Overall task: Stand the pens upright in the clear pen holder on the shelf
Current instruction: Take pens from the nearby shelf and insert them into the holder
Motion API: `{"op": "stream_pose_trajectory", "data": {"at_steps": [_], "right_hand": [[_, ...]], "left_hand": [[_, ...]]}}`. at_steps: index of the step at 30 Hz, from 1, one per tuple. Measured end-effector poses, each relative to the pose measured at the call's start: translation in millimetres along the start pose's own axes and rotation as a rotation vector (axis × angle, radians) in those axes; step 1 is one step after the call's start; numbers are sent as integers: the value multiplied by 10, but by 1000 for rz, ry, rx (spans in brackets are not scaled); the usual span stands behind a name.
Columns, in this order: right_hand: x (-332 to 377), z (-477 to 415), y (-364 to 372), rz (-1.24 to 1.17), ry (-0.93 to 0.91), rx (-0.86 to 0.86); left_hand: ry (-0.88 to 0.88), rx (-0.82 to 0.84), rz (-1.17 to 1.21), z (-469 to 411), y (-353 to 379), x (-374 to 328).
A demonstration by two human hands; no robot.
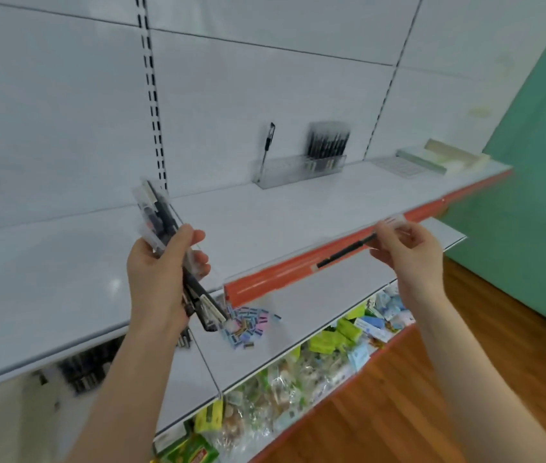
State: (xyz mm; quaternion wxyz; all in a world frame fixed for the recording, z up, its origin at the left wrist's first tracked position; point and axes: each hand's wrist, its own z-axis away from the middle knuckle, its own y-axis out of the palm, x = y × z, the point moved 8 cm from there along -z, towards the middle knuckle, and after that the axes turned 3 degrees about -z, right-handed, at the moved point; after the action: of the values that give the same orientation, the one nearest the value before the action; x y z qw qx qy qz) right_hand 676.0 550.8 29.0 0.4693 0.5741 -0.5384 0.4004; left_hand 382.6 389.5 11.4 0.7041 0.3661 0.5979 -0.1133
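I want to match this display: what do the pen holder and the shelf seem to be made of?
The pen holder looks like clear, glossy plastic, probably acrylic: the pens and the back panel show through its walls. The shelf looks like white painted metal with a smooth, slightly shiny finish, though laminate cannot be ruled out.

Bright, even light; soft motion blur.
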Motion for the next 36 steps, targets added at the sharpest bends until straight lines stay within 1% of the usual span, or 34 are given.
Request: {"op": "stream_pose_trajectory", "data": {"at_steps": [3,6,12,16,19,26,32,36], "right_hand": [[-84,-351,-254,37,3,-68],[-176,-700,-310,28,5,-81],[-346,-1566,-228,10,18,-48],[-346,-2201,-107,88,-26,3],[-318,-2632,6,117,-93,43],[-305,-3322,680,143,-217,226],[-160,-3646,1389,209,-420,451],[-128,-3817,1675,206,-489,603]], "left_hand": [[-14,-3,0,-90,288,145],[-37,11,20,-249,649,320],[-66,55,102,-687,1465,672],[-59,5,161,-987,1818,738],[-59,-17,192,-1170,2032,790],[-43,-122,168,-1377,2260,858],[63,-243,119,-1435,2465,837],[99,-326,128,-1435,2679,918]]}}
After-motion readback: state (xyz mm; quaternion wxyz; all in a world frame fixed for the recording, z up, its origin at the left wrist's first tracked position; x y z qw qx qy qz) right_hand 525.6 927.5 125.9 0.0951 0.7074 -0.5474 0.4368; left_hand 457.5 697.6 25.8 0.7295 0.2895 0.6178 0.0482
